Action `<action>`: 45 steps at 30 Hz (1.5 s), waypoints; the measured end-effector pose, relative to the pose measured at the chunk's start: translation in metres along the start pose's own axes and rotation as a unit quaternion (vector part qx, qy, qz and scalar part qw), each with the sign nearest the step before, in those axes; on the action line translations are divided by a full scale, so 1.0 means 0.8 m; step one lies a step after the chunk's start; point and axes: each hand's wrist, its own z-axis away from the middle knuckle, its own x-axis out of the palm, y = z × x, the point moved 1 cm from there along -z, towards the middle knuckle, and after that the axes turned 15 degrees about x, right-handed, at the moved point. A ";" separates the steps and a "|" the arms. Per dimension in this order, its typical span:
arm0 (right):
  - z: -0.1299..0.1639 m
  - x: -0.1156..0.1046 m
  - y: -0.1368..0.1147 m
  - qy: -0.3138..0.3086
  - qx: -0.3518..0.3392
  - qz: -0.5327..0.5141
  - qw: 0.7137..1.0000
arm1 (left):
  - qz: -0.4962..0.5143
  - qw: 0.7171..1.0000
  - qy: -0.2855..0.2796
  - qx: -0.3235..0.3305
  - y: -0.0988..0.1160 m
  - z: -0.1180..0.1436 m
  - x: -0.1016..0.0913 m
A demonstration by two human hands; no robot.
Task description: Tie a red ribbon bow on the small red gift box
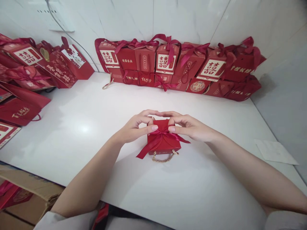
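Observation:
A small red gift box [168, 145] stands on the white table in front of me. Tied across its top is a red ribbon [153, 142] with a bow, and its loose tails hang to both sides. A twisted gold cord handle [163, 160] droops from the near side. My left hand [137, 126] is closed at the left of the bow, thumb on top of the ribbon. On the opposite side my right hand [188, 127] pinches at the bow too. The outstretched fingers of both hands meet behind the box. What lies under the fingertips is partly hidden.
Red gift boxes with ribbons are stacked in two rows [168, 64] along the tiled wall. More red boxes and bags [26, 73] crowd the left side. A white paper [275, 151] lies at the right edge. Below the table at left is an open cardboard box [35, 183].

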 end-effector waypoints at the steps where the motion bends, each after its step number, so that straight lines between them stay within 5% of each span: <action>1: 0.000 -0.001 0.000 -0.007 0.000 -0.001 1.000 | -0.020 0.999 0.015 0.020 0.001 0.000 0.001; 14: 0.003 -0.006 -0.001 0.022 -0.009 -0.001 1.000 | -0.142 0.988 0.051 0.035 0.002 -0.002 -0.002; 29: -0.020 -0.020 0.035 -0.039 -0.060 -0.064 0.995 | -0.015 0.991 0.114 -0.067 -0.002 -0.001 -0.002; 45: -0.028 -0.017 0.049 -0.037 -0.067 -0.151 0.985 | 0.233 0.959 0.143 -0.076 -0.043 0.001 0.007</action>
